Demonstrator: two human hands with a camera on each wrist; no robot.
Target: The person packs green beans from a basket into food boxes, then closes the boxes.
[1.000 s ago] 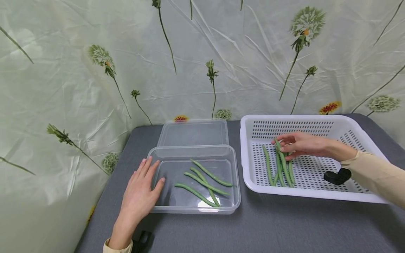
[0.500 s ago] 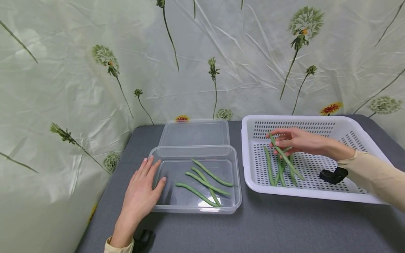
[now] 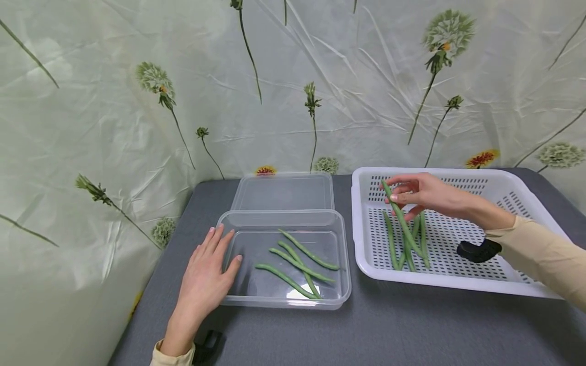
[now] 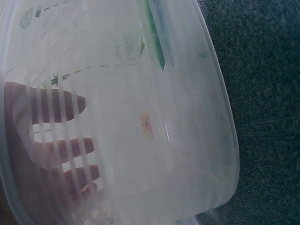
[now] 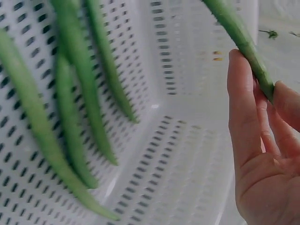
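Observation:
My right hand (image 3: 426,195) pinches one green bean (image 3: 402,218) near its upper end, over the white perforated basket (image 3: 458,285). In the right wrist view the held bean (image 5: 243,40) sits between thumb and fingers. Several other green beans (image 5: 70,112) lie on the basket floor below. My left hand (image 3: 206,277), fingers straight, rests against the left side of the clear plastic container (image 3: 284,305). Through its wall the fingers (image 4: 56,105) show in the left wrist view. Several green beans (image 3: 297,264) lie inside the container.
A clear lid (image 3: 286,190) lies behind the container. Both containers stand side by side on a grey cloth-covered table (image 3: 366,330). A flower-print sheet (image 3: 256,127) hangs close behind and along the left.
My right hand has lifted one green bean from the bunch in the basket, moving up and slightly left. The left hand stays at the container's side.

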